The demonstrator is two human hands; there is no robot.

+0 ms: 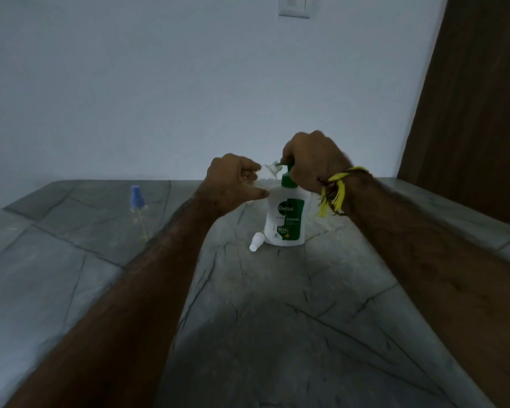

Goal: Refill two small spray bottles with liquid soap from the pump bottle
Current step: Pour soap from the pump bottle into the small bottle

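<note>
My right hand (309, 160) presses down on the green pump head of the soap bottle (284, 219), its grip clenched over the top so that only the nozzle shows at the left. The bottle stands upright on the grey stone counter (277, 319), directly below that hand. My left hand (233, 181) holds a small clear spray bottle (270, 172), uncapped, pinched between thumb and fingers; its open mouth sits just under the nozzle, touching or nearly so. A white cap (256, 241) lies on its side on the counter, just beside the base of the soap bottle at its left. A second spray bottle (138, 210), clear with a blue top, stands well apart to the left. A yellow thread band (334, 189) circles my right wrist.
</note>
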